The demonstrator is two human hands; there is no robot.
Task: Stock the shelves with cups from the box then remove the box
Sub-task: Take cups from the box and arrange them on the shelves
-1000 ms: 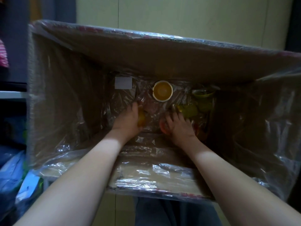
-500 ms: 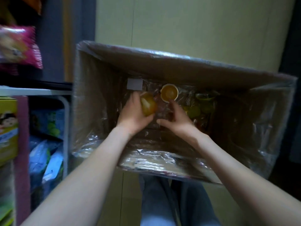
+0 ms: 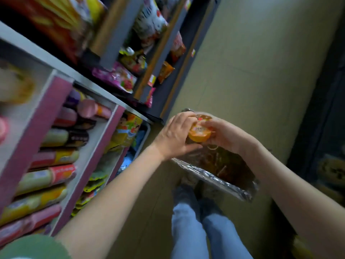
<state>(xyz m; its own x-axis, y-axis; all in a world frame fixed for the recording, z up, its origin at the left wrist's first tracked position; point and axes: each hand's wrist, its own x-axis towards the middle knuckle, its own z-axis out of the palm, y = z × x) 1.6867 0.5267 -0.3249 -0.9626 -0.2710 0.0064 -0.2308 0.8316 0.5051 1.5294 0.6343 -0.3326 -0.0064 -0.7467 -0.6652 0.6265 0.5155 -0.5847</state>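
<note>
L hand point(image 3: 174, 136) & R hand point(image 3: 228, 136) both curled round orange cup point(image 3: 199, 135), frame ctr, above box point(image 3: 220, 176); shelves point(image 3: 44, 116) at left.

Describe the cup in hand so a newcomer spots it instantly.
Right of the snack shelves, a plastic-lined box sits on the floor. Above it the left hand and right hand meet around an orange cup. It is bright orange with a pale printed label, unlike the dim box below.

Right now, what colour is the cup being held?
The cup is orange, seen best in the head view.
</note>
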